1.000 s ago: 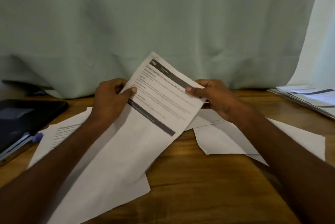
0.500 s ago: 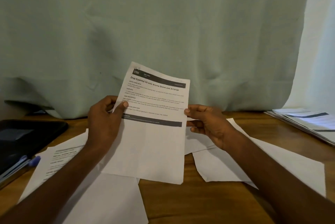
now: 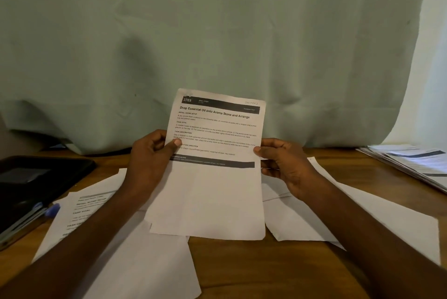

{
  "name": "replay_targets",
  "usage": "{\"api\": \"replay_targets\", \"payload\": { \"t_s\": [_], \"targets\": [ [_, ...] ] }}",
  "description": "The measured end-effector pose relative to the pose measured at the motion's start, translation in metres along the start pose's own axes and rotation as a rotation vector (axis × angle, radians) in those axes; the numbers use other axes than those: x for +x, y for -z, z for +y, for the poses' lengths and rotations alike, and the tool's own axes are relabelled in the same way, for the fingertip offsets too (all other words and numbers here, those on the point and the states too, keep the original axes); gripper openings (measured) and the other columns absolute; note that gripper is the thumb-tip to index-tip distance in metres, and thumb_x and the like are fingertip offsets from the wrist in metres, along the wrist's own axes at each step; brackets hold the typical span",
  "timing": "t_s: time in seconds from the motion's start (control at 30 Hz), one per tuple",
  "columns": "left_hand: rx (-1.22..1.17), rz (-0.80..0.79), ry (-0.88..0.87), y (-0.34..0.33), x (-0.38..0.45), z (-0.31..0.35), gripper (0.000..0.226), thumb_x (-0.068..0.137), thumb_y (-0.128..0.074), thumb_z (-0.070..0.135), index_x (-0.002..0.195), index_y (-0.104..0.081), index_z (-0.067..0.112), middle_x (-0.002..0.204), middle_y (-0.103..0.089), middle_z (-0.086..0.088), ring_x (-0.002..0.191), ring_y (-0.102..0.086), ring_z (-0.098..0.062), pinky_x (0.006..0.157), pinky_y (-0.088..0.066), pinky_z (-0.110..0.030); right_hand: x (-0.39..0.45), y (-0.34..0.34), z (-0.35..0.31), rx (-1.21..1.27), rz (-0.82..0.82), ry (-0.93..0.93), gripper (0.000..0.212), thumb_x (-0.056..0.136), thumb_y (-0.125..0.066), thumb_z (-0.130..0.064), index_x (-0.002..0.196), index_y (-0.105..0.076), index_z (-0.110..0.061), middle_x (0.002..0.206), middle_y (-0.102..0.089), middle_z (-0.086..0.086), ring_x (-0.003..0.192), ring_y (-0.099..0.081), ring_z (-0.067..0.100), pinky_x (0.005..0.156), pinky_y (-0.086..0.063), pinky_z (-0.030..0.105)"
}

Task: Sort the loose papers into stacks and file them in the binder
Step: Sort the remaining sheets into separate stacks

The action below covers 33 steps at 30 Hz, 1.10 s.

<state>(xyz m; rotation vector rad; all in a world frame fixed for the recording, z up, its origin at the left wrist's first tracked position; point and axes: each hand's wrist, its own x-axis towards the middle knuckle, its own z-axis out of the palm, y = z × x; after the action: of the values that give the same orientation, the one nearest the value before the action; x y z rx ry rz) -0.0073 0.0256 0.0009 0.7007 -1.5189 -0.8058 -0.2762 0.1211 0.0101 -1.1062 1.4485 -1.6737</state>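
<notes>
I hold a printed sheet (image 3: 212,189) upright over the middle of the wooden table (image 3: 266,267); it has a black header bar marked 3703. My left hand (image 3: 150,160) pinches its left edge with thumb in front and fingers behind. My right hand (image 3: 283,165) pinches its right edge the same way. Loose papers lie flat below: a printed page (image 3: 79,211) at the left, blank-side sheets (image 3: 302,221) at the right and under my left forearm. A black binder (image 3: 36,182) lies at the far left.
A stack of printed papers (image 3: 411,160) sits at the table's far right edge. A blue pen (image 3: 48,210) rests on the binder's near edge. A pale green curtain (image 3: 217,44) hangs right behind the table.
The sheet went from tilted and low over the table to upright and facing me. Both hands rose with it and kept their pinch on its edges.
</notes>
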Motion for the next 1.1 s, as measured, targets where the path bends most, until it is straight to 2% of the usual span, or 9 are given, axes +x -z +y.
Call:
{"api": "replay_targets", "payload": {
  "t_s": [0.13, 0.3, 0.4, 0.53, 0.63, 0.77, 0.83, 0.97, 1.1],
  "targets": [
    [0.429, 0.007, -0.018, 0.021, 0.018, -0.004, 0.009, 0.097, -0.068, 0.030, 0.093, -0.072, 0.023, 0.085, -0.075, 0.002, 0.083, -0.071, -0.019, 0.073, -0.057, -0.034, 0.015, 0.021, 0.006, -0.111, 0.229, -0.032, 0.012, 0.090, -0.069, -0.002, 0.094, -0.071, -0.013, 0.097, -0.076, 0.008, 0.084, -0.072, 0.025, 0.063, -0.055, 0.028],
    [1.160, -0.429, 0.255, 0.076, 0.029, -0.006, 0.059, 0.088, -0.069, 0.057, 0.131, -0.062, 0.016, 0.135, -0.059, -0.004, 0.123, -0.055, -0.025, 0.092, -0.041, -0.030, 0.022, 0.037, 0.029, -0.761, 0.404, 0.100, 0.025, 0.084, -0.070, -0.005, 0.107, -0.061, -0.008, 0.115, -0.068, 0.012, 0.105, -0.064, 0.038, 0.081, -0.051, 0.037],
    [1.202, -0.573, 0.483, 0.100, 0.028, 0.006, 0.101, 0.068, -0.056, 0.086, 0.145, -0.052, 0.021, 0.155, -0.044, -0.002, 0.140, -0.043, -0.023, 0.107, -0.035, -0.033, 0.014, 0.038, 0.029, -0.982, 0.357, 0.127, 0.029, 0.085, -0.070, -0.010, 0.112, -0.061, -0.013, 0.120, -0.067, 0.015, 0.105, -0.063, 0.038, 0.084, -0.053, 0.041],
    [1.257, -0.643, 0.607, 0.110, 0.028, 0.000, 0.107, 0.069, -0.063, 0.085, 0.153, -0.043, 0.023, 0.164, -0.031, -0.001, 0.149, -0.032, -0.025, 0.120, -0.028, -0.040, 0.008, 0.033, 0.022, -1.348, 0.297, 0.291, 0.035, 0.081, -0.076, -0.018, 0.114, -0.066, -0.013, 0.116, -0.065, 0.017, 0.101, -0.062, 0.037, 0.084, -0.055, 0.043],
    [1.277, -0.613, 0.610, 0.105, 0.026, -0.011, 0.111, 0.066, -0.065, 0.087, 0.154, -0.040, 0.026, 0.166, -0.028, 0.001, 0.150, -0.030, -0.025, 0.122, -0.026, -0.044, -0.003, 0.002, 0.020, -1.091, -0.041, 0.588, 0.035, 0.093, -0.071, -0.023, 0.128, -0.066, -0.022, 0.130, -0.063, -0.001, 0.115, -0.058, 0.021, 0.096, -0.047, 0.036],
    [1.182, -0.442, 0.370, 0.089, 0.025, -0.020, 0.104, 0.056, -0.043, 0.104, 0.116, -0.063, 0.021, 0.137, -0.061, -0.007, 0.116, -0.058, -0.024, 0.091, -0.045, -0.037, -0.021, -0.037, 0.024, -1.065, -0.540, 0.495, 0.035, 0.096, -0.059, -0.055, 0.126, -0.068, -0.038, 0.130, -0.064, -0.022, 0.116, -0.056, 0.000, 0.104, -0.045, 0.031],
    [1.210, -0.388, 0.278, 0.069, 0.019, -0.026, 0.103, 0.053, -0.031, 0.108, 0.102, -0.062, 0.022, 0.124, -0.066, -0.003, 0.103, -0.058, -0.022, 0.086, -0.045, -0.037, -0.019, -0.034, 0.024, -1.098, -0.546, 0.437, 0.035, 0.094, -0.061, -0.058, 0.113, -0.076, -0.032, 0.113, -0.073, -0.016, 0.104, -0.063, 0.004, 0.098, -0.053, 0.039],
    [1.167, -0.420, 0.372, 0.037, 0.010, -0.038, 0.124, 0.032, -0.039, 0.112, 0.118, -0.062, 0.025, 0.128, -0.062, -0.001, 0.114, -0.055, -0.023, 0.100, -0.048, -0.046, -0.006, -0.008, 0.010, -1.241, -0.353, 0.379, 0.038, 0.088, -0.064, -0.062, 0.076, -0.077, -0.029, 0.073, -0.070, -0.010, 0.075, -0.064, 0.010, 0.074, -0.054, 0.034],
    [1.061, -0.368, 0.368, 0.032, 0.013, -0.037, 0.085, 0.067, -0.076, 0.076, 0.129, -0.061, 0.020, 0.135, -0.058, -0.001, 0.123, -0.052, -0.022, 0.105, -0.046, -0.044, 0.007, 0.017, 0.015, -1.207, -0.278, 0.352, 0.034, 0.083, -0.076, -0.055, 0.063, -0.072, -0.029, 0.068, -0.068, -0.014, 0.071, -0.064, 0.008, 0.074, -0.058, 0.041]
  ]
}}
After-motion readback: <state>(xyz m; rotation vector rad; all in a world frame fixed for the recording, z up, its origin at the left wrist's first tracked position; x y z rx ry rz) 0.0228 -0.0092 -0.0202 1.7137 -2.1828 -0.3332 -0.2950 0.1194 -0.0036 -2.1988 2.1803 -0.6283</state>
